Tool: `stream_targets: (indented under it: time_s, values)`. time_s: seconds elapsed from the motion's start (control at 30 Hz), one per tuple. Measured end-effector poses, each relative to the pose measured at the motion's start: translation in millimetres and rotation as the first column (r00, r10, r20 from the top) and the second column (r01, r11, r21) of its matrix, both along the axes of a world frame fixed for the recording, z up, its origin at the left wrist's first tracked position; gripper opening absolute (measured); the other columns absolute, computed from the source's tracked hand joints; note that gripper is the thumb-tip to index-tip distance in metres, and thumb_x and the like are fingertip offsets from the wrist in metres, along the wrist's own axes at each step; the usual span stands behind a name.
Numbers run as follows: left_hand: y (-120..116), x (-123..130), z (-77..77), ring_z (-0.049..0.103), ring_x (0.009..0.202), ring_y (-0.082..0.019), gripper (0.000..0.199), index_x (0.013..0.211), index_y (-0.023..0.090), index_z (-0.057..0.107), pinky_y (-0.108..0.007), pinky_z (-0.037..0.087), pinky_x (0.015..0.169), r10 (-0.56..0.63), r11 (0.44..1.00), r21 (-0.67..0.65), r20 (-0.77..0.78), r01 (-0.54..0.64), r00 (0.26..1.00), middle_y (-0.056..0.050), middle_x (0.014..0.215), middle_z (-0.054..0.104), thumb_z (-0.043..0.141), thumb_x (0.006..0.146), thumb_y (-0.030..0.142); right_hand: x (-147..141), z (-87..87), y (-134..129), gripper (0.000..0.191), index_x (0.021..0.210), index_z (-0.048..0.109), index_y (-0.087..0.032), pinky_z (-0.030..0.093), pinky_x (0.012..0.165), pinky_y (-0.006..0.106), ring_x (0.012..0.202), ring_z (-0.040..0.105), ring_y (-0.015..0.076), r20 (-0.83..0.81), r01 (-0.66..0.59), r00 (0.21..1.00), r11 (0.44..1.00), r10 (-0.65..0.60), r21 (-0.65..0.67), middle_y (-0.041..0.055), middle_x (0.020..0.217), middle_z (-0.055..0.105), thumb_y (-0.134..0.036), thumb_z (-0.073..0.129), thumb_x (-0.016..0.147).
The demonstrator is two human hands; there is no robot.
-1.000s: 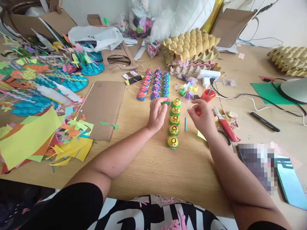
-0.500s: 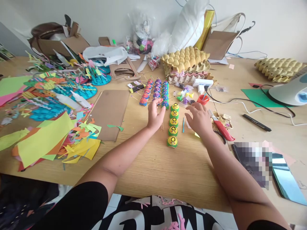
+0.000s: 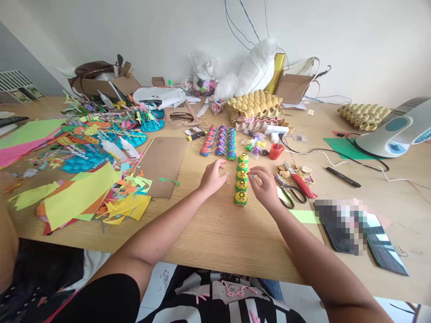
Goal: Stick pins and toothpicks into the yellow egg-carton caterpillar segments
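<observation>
A strip of egg-carton cups (image 3: 241, 185), painted green with yellow tops and drawn faces, stands lengthwise before me. To its left is my left hand (image 3: 213, 176), open with curved fingers and thumb apart. Several toothpicks (image 3: 228, 181) lie beside its thumb. My right hand (image 3: 264, 185) is at the strip's right side, thumb and forefinger drawn together in a pinch; what they hold is too small to make out. A bit of blue shows between these fingers. Behind stand red (image 3: 208, 141), purple (image 3: 221, 141) and blue (image 3: 231, 144) cup strips with sticks protruding.
Scissors (image 3: 292, 190) and a red-handled cutter (image 3: 303, 183) lie to the right, near a red cup (image 3: 276, 151) and two phones, one being (image 3: 384, 242). Coloured paper (image 3: 81, 193) and cardboard (image 3: 164, 166) lie left. Egg trays (image 3: 256, 107) are stacked behind.
My right hand has moved left and toward me, to the strip's side, and its fingers have closed. The left hand stays left of the strip, slightly lower. The camera view has shifted.
</observation>
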State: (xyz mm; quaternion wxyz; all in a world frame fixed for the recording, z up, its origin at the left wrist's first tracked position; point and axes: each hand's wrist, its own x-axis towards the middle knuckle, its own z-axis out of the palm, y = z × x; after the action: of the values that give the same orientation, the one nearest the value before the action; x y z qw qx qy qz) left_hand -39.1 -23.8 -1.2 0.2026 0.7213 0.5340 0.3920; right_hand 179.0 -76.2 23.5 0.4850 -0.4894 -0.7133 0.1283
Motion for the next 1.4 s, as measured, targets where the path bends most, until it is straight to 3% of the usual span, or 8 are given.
stream_targets:
  time_s: [0.1, 0.2, 0.3, 0.43, 0.7, 0.97, 1.17, 1.4]
  values:
    - [-2, -7, -1.8, 0.069, 0.112, -0.025, 0.049, 0.135, 0.02, 0.054, -0.037, 0.055, 0.097, 0.052, 0.986, -0.131, -0.319, -0.098, 0.946, -0.009, 0.113, 0.075, 0.071, 0.092, 0.035, 6, -14.0, -11, 0.021, 0.099, 0.074, -0.025, 0.054, 0.098, 0.051, 0.11, 0.068, 0.0281, 0.011, 0.147, 0.989, 0.983, -0.149, 0.114, 0.0115, 0.109, 0.073, -0.032, 0.055, 0.1]
    - [-2, 1, 0.1, 0.07, 0.114, -0.028, 0.051, 0.136, 0.019, 0.055, -0.038, 0.055, 0.096, 0.047, 0.98, -0.159, -0.413, -0.123, 0.909, -0.013, 0.119, 0.075, 0.072, 0.09, 0.037, 11, -29.0, -18, 0.019, 0.103, 0.073, -0.025, 0.052, 0.102, 0.055, 0.109, 0.068, 0.0287, 0.06, 0.191, 0.976, 0.959, -0.208, 0.208, 0.0119, 0.111, 0.071, -0.028, 0.054, 0.1]
    - [-2, 11, 1.8, 0.069, 0.119, -0.03, 0.046, 0.138, 0.016, 0.054, -0.039, 0.054, 0.097, 0.06, 0.975, -0.165, -0.457, -0.151, 0.887, -0.018, 0.127, 0.072, 0.063, 0.095, 0.03, 11, -38.6, -20, 0.019, 0.108, 0.072, -0.026, 0.047, 0.109, 0.058, 0.112, 0.067, 0.0287, 0.128, 0.154, 0.974, 0.958, -0.189, 0.241, 0.0121, 0.116, 0.071, -0.024, 0.056, 0.099]
    - [-3, 12, 2.9, 0.073, 0.112, -0.031, 0.046, 0.141, 0.015, 0.051, -0.039, 0.055, 0.092, 0.058, 0.967, -0.19, -0.484, -0.17, 0.873, -0.017, 0.121, 0.075, 0.056, 0.096, 0.021, 9, -40.9, -20, 0.022, 0.114, 0.071, -0.027, 0.045, 0.11, 0.057, 0.116, 0.066, 0.029, 0.191, 0.103, 0.971, 0.971, -0.146, 0.215, 0.0121, 0.122, 0.069, -0.022, 0.057, 0.098]
    - [-4, 15, 12.3, 0.076, 0.102, -0.028, 0.044, 0.14, 0.018, 0.05, -0.036, 0.056, 0.085, 0.047, 0.94, -0.262, -0.538, -0.22, 0.842, -0.014, 0.109, 0.079, 0.051, 0.096, 0.017, 12, -38.3, -20, 0.025, 0.117, 0.069, -0.027, 0.05, 0.105, 0.053, 0.117, 0.064, 0.0283, 0.151, 0.08, 0.981, 0.967, -0.119, 0.243, 0.012, 0.123, 0.067, -0.019, 0.058, 0.097]
    - [-3, 25, 26.2, 0.076, 0.109, -0.033, 0.041, 0.135, 0.014, 0.052, -0.039, 0.056, 0.088, 0.036, 0.896, -0.339, -0.588, -0.287, 0.808, -0.02, 0.118, 0.076, 0.052, 0.094, 0.014, 9, -37.0, -22, 0.029, 0.119, 0.068, -0.027, 0.05, 0.102, 0.051, 0.116, 0.065, 0.0268, 0.127, 0.043, 0.988, 0.954, -0.083, 0.296, 0.0103, 0.125, 0.067, -0.013, 0.061, 0.095]
    - [2, 21, 26.1, 0.074, 0.113, -0.034, 0.041, 0.134, 0.013, 0.054, -0.038, 0.054, 0.088, 0.038, 0.87, -0.395, -0.543, -0.295, 0.839, -0.022, 0.121, 0.075, 0.057, 0.093, 0.018, 8, -35.5, -24, 0.029, 0.119, 0.067, -0.028, 0.051, 0.099, 0.049, 0.113, 0.066, 0.0261, 0.123, 0.034, 0.99, 0.953, -0.074, 0.3, 0.0098, 0.123, 0.067, -0.012, 0.061, 0.095]
    - [8, -3, 21.0, 0.072, 0.105, -0.027, 0.038, 0.132, 0.016, 0.056, -0.035, 0.051, 0.085, 0.035, 0.874, -0.429, -0.416, -0.23, 0.909, -0.015, 0.115, 0.076, 0.055, 0.094, 0.019, 9, -38.1, -22, 0.029, 0.119, 0.068, -0.027, 0.052, 0.096, 0.046, 0.112, 0.066, 0.0259, 0.081, 0.019, 0.996, 0.963, -0.042, 0.27, 0.0101, 0.12, 0.068, -0.012, 0.059, 0.096]
